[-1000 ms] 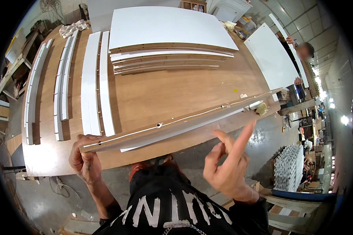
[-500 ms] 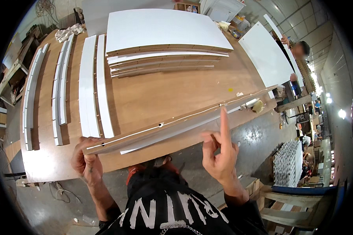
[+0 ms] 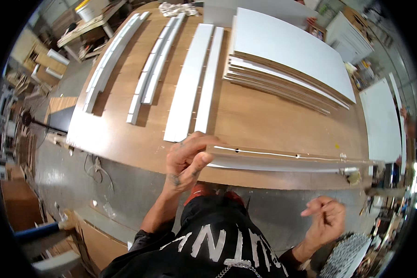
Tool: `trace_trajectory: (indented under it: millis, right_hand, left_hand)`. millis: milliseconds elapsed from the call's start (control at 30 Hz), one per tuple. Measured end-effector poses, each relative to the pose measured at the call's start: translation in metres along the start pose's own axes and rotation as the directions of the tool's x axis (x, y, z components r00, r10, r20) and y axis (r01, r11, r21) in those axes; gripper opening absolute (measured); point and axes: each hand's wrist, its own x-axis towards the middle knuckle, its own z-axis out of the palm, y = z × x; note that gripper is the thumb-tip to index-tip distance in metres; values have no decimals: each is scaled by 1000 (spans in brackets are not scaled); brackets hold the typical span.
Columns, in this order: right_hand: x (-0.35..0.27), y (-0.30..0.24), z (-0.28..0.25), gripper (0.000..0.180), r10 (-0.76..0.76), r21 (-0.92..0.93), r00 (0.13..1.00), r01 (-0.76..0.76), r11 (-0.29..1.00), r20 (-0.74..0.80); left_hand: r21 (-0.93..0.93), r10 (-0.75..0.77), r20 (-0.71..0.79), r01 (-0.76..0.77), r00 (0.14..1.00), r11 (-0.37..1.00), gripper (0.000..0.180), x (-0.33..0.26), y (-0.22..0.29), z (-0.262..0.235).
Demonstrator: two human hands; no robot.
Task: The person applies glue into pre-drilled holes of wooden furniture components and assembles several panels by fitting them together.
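A long wooden panel (image 3: 275, 162) with a white face stands on its edge along the table's near side. A white line, like glue, runs along its bare brown top edge, over several dark holes. My left hand (image 3: 185, 160) grips the panel's left end between thumb and fingers. To the right, my right hand (image 3: 328, 220) hovers over the floor in front of the table, away from the panel. Its fingers are curled in, and nothing shows in them. A small pale roll-like thing (image 3: 353, 178) lies by the panel's right end.
On the brown table (image 3: 139, 143), white strips (image 3: 183, 88) with small pegs lie at the left. Behind the panel is a stack of white boards (image 3: 287, 51). Another person handles a white board (image 3: 380, 120) at the far right. A rag (image 3: 178, 9) lies at the back.
My view has turned left, so the table appears farther right. My right hand has come away from the panel's top edge, and its pointing finger has curled. The left hand keeps hold.
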Motion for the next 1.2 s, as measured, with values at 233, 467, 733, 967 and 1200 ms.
trace_trajectory:
  millis: [233,467,733,967,1200]
  right_hand:
    - [0,-1,50,17,-123,-102,817,216,971,563]
    - [-22,-14,113,21,-184,-50,612,344,938,769]
    - [-39,-59,283,18,-246,-7,603,385,923,759]
    - [-60,-54,372,27,-210,-8,640,320,947,739]
    - [-64,-37,391,14,-24,-134,808,126,983,588]
  left_hand:
    - [-112,-101,29,103,994,988,23,-10,-10,0]
    - [-41,-251,364,285,897,958,37,5,-29,-22]
    - [-255,17,613,177,790,950,37,5,-82,-14]
    - [-202,-84,743,342,664,918,42,18,-88,-23]
    - [-54,-189,849,437,494,898,39,12,-88,-25]
